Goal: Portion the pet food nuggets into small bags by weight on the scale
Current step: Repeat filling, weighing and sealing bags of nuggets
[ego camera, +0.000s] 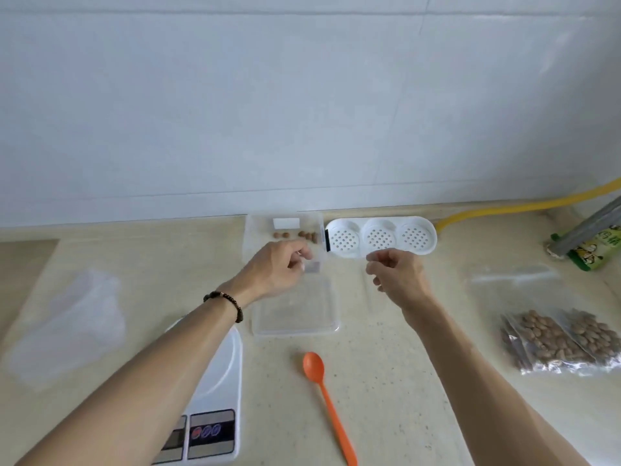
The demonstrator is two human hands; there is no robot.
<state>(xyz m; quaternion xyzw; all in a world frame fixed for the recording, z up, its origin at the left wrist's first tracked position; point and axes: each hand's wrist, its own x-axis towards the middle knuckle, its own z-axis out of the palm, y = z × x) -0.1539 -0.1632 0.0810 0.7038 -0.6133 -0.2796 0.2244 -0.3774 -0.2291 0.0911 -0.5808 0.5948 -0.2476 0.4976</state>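
A: What's lying at the far left?

B: A stack of clear plastic bags [67, 327] is waiting on the beige stone countertop [386, 381], and the white kitchen scale [215, 398] is sitting under the left forearm, its platform bare.

A: And the left hand [275, 274]?

B: It's curling its fingers over the clear food container [284, 237], where only a few nuggets [304, 235] are left. It seems to be pinching something small, though blur is hiding what.

A: The right hand [396, 274]?

B: It's pinching what is probably the rim of a clear small bag [373, 290], likely holding it open for filling. The orange spoon [327, 401] is lying idle below. Two filled bags [557, 341] are resting far right, out of the way, before a pale tiled wall [302, 95].
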